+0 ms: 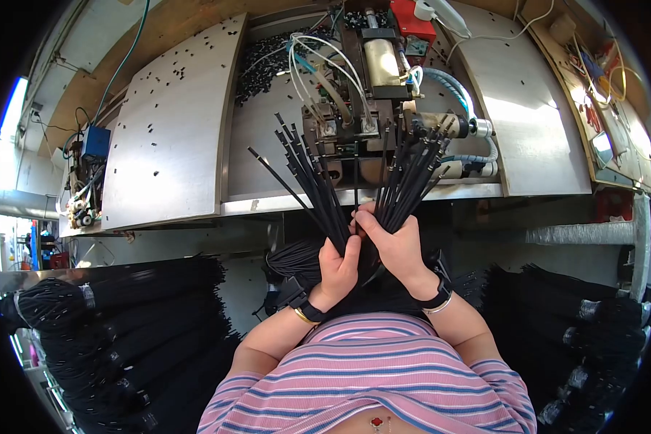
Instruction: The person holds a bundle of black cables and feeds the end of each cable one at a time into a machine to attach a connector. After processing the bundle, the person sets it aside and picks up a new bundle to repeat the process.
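Observation:
My left hand [340, 269] is closed round a bunch of black cords [315, 181] whose tipped ends fan up and to the left. A second bunch of black cords [405, 181] spreads up and to the right from my right hand [394, 242], which is closed on it. Between the bunches one single cord [356, 177] points straight up toward the machine [354, 119], with the fingers of both hands close to its lower part. The lower ends of the cords are hidden behind my hands.
Small black pieces [257, 69] lie heaped behind the machine and scattered on the left metal panel [173, 137]. A red box [412, 22] stands at the back. Large bundles of black cord hang at the left [137, 325] and right [557, 333]. The table's metal front edge [267, 205] runs just beyond my hands.

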### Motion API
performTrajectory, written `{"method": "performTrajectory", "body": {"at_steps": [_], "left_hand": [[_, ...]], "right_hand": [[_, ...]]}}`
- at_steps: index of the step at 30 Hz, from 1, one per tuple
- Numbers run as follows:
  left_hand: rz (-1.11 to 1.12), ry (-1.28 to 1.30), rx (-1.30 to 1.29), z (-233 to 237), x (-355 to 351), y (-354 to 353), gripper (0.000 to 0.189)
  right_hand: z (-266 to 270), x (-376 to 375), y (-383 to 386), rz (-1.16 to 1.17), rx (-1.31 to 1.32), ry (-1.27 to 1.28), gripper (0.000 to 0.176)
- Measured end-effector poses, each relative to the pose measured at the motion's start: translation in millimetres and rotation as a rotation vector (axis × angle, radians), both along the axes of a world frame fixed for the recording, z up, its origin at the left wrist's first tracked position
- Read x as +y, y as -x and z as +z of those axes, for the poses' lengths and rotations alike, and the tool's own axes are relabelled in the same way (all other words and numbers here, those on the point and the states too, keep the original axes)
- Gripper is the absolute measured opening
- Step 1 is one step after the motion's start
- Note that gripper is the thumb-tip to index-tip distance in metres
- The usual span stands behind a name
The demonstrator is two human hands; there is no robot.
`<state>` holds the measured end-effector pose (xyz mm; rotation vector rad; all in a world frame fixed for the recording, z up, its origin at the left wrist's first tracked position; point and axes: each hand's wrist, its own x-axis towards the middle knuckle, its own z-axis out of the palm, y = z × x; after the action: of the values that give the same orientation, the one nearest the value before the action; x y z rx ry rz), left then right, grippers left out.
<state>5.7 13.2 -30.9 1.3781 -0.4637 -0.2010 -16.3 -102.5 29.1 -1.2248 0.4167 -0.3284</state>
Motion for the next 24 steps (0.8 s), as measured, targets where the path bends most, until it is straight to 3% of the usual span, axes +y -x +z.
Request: {"method": "performTrajectory", "body": {"at_steps": [19, 24], "left_hand": [[0.103, -0.06, -0.089, 13, 4, -27, 0.012], [-0.042, 0.038, 0.128, 22, 3, -18, 0.014]], "right_hand": [[11, 8, -25, -0.054, 0.08, -0.079, 0.018], [6, -2, -22, 0.056, 0.109, -0.011, 0.02]]}}
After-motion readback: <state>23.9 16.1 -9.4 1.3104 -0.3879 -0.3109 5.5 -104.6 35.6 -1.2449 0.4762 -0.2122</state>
